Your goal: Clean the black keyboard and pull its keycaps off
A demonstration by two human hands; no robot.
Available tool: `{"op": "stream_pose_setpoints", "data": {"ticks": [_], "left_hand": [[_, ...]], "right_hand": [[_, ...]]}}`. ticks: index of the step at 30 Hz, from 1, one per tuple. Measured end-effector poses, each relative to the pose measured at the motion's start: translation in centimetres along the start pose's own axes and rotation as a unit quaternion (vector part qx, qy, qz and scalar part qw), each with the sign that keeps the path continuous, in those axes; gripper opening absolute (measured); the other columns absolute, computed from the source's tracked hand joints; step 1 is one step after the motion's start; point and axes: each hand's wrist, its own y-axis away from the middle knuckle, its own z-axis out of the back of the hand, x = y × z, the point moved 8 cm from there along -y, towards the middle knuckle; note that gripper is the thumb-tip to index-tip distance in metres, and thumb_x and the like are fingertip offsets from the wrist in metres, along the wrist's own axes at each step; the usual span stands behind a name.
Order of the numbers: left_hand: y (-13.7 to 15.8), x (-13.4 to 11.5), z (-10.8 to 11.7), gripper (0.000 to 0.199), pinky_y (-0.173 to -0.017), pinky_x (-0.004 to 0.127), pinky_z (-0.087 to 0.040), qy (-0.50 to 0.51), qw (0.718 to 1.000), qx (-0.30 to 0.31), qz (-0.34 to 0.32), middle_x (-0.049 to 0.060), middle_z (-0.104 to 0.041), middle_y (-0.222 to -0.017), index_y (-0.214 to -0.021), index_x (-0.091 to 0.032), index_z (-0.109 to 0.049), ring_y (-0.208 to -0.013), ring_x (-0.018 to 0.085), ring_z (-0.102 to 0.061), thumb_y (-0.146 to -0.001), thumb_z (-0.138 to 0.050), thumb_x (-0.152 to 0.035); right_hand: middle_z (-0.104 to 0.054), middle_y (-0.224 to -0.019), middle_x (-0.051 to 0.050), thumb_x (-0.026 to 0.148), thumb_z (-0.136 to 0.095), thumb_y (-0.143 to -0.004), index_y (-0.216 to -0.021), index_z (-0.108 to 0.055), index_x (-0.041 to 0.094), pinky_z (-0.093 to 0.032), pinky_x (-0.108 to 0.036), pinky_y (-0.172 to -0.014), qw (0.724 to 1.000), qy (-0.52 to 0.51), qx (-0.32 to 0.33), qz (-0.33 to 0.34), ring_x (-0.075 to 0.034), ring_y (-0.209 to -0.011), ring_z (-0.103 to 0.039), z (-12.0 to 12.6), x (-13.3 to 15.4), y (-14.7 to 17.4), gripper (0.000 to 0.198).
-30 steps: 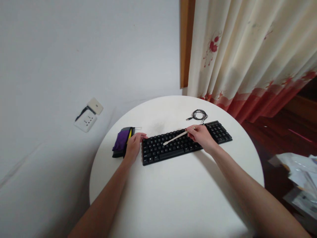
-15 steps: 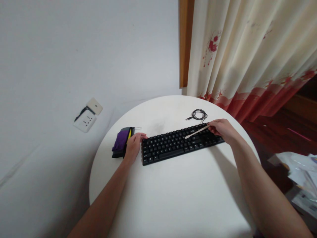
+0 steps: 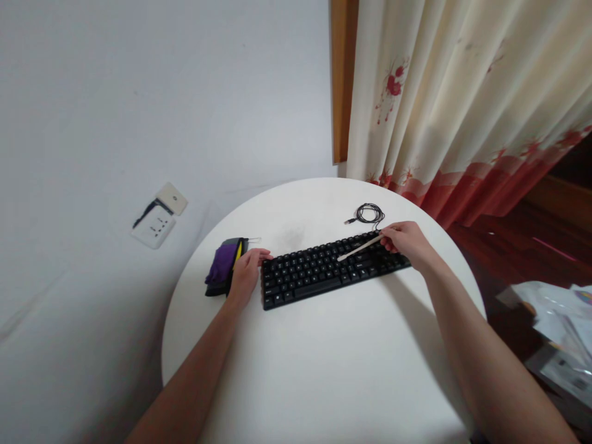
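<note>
A black keyboard (image 3: 319, 268) lies slightly slanted on the round white table (image 3: 342, 364). My right hand (image 3: 402, 239) is closed around the handle of what looks like a slim, pale toothbrush (image 3: 361, 248). Its whiter, slightly wider head is over the keys near the middle of the keyboard. Along the keyboard's left end rests my left hand (image 3: 246, 271), fingers stretched out and their tips at its upper left corner. Just left of that hand is a dark pouch (image 3: 213, 290) with a purple cloth (image 3: 222, 262) on it and a yellow strip along its side.
The keyboard's coiled cable (image 3: 370, 213) with a USB plug lies behind it. A wall with a socket (image 3: 155, 226) borders the table on the left. A patterned curtain (image 3: 430, 111) hangs at the back right. White plastic bags (image 3: 555, 314) sit low on the right.
The toothbrush head has shifted a little left across the keys, along with my right hand. My left hand stays at the keyboard's end. The whole view has moved slightly.
</note>
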Motion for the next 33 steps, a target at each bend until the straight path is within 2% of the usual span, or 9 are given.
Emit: {"op": "stream_pose_setpoints", "data": {"ticks": [3, 5, 10, 15, 19, 26, 33], "left_hand": [[0.0, 0.0, 0.0, 0.035, -0.079, 0.034, -0.052, 0.000, 1.000, -0.001, 0.003, 0.008, -0.073, -0.083, -0.088, -0.014, -0.067, -0.082, 0.022, -0.067, -0.087, -0.046, -0.042], [0.0, 0.0, 0.0, 0.035, -0.079, 0.034, -0.052, 0.001, 1.000, -0.001, 0.004, 0.008, -0.073, -0.083, -0.087, -0.014, -0.067, -0.082, 0.022, -0.067, -0.086, -0.045, -0.041], [-0.1, 0.0, 0.0, 0.035, -0.081, 0.035, -0.051, -0.002, 1.000, 0.000, 0.002, 0.008, -0.072, -0.083, -0.087, -0.014, -0.067, -0.084, 0.023, -0.067, -0.085, -0.046, -0.042], [-0.2, 0.1, 0.0, 0.036, -0.082, 0.036, -0.051, -0.008, 1.000, 0.000, -0.001, 0.009, -0.072, -0.083, -0.088, -0.014, -0.068, -0.084, 0.023, -0.067, -0.086, -0.045, -0.042], [-0.3, 0.3, 0.0, 0.037, -0.081, 0.036, -0.052, -0.010, 1.000, -0.001, 0.002, 0.009, -0.073, -0.083, -0.087, -0.014, -0.068, -0.084, 0.024, -0.068, -0.085, -0.046, -0.044], [-0.3, 0.2, 0.0, 0.037, -0.080, 0.036, -0.052, 0.000, 1.000, -0.003, 0.003, 0.009, -0.073, -0.082, -0.087, -0.014, -0.068, -0.082, 0.023, -0.067, -0.085, -0.046, -0.045], [-0.2, 0.1, 0.0, 0.037, -0.082, 0.036, -0.051, -0.005, 1.000, -0.001, 0.002, 0.009, -0.073, -0.084, -0.087, -0.015, -0.068, -0.084, 0.023, -0.068, -0.085, -0.046, -0.044]], "right_hand": [[-0.064, -0.057, -0.006, 0.011, -0.059, -0.080, -0.065, -0.066, 0.011, -0.040, -0.018, -0.040, 0.999, 0.014, -0.027, -0.015, -0.008, -0.043, -0.051, 1.9, -0.4, -0.4, 0.016], [-0.064, -0.058, -0.006, 0.011, -0.058, -0.081, -0.065, -0.065, 0.011, -0.041, -0.018, -0.041, 0.999, 0.013, -0.026, -0.021, -0.008, -0.043, -0.051, 2.1, -0.5, -0.5, 0.018], [-0.066, -0.063, -0.008, 0.012, -0.054, -0.086, -0.068, -0.064, 0.011, -0.041, -0.018, -0.041, 1.000, -0.021, -0.008, -0.012, -0.009, -0.046, -0.054, 0.8, -0.3, -0.4, 0.021], [-0.067, -0.065, -0.008, 0.011, -0.053, -0.088, -0.072, -0.066, 0.010, -0.042, -0.017, -0.042, 0.998, -0.038, 0.031, -0.035, -0.008, -0.047, -0.055, -0.7, -0.8, -0.2, 0.021], [-0.068, -0.065, -0.008, 0.012, -0.054, -0.089, -0.071, -0.066, 0.011, -0.042, -0.017, -0.042, 0.999, -0.035, 0.024, -0.034, -0.009, -0.047, -0.055, -0.8, -0.9, -0.3, 0.022], [-0.067, -0.063, -0.008, 0.010, -0.055, -0.088, -0.068, -0.066, 0.010, -0.041, -0.016, -0.041, 0.998, -0.019, 0.006, -0.056, -0.008, -0.046, -0.054, 0.6, -1.8, -0.9, 0.023], [-0.069, -0.065, -0.008, 0.013, -0.057, -0.088, -0.070, -0.067, 0.011, -0.044, -0.017, -0.042, 0.999, -0.014, 0.035, -0.037, -0.008, -0.046, -0.056, -0.8, -1.5, -0.7, 0.021]]}}
